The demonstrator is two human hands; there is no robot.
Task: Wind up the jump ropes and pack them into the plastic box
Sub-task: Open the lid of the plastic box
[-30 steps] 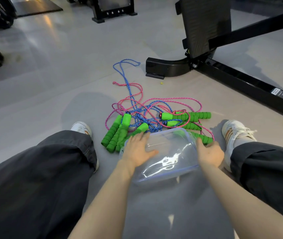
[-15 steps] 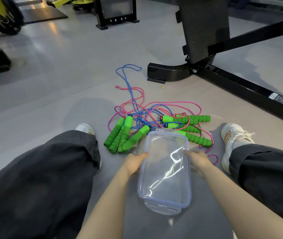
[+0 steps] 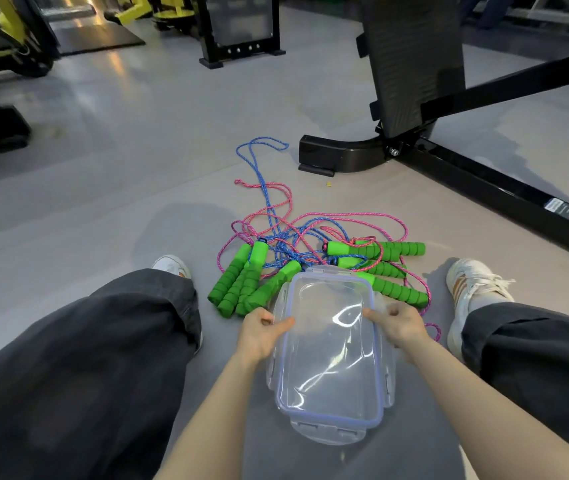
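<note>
Two hands hold the plastic box (image 3: 378, 362) by its long sides. The left hand (image 3: 259, 336) grips the left edge with its thumb laid over the lid (image 3: 328, 375). The right hand (image 3: 397, 323) grips the right edge in like fashion, fingers curled under the rim. Both grips sit towards the far end of the box.

Finding: the lid is on and the box appears empty, so the step in hand is judged to be opening it. The latch flap (image 3: 328, 429) at the near end of the box stands out from the wall. Whether every latch is released cannot be told.

Recommendation: check all four flaps before lifting. Then steady the base with one hand and peel the lid up from one end, since thin clear plastic will flex and may spring. Set the lid down beside the box, away from the cords.

The jump ropes (image 3: 310, 233) lie unwound on the floor just beyond the far end of the box, outside either grip, pink and blue cords tangled together. Green foam handles (image 3: 241, 282) lie beyond the far left corner of the box, and more lie beyond its far right corner, the nearest close against the rim.
</note>
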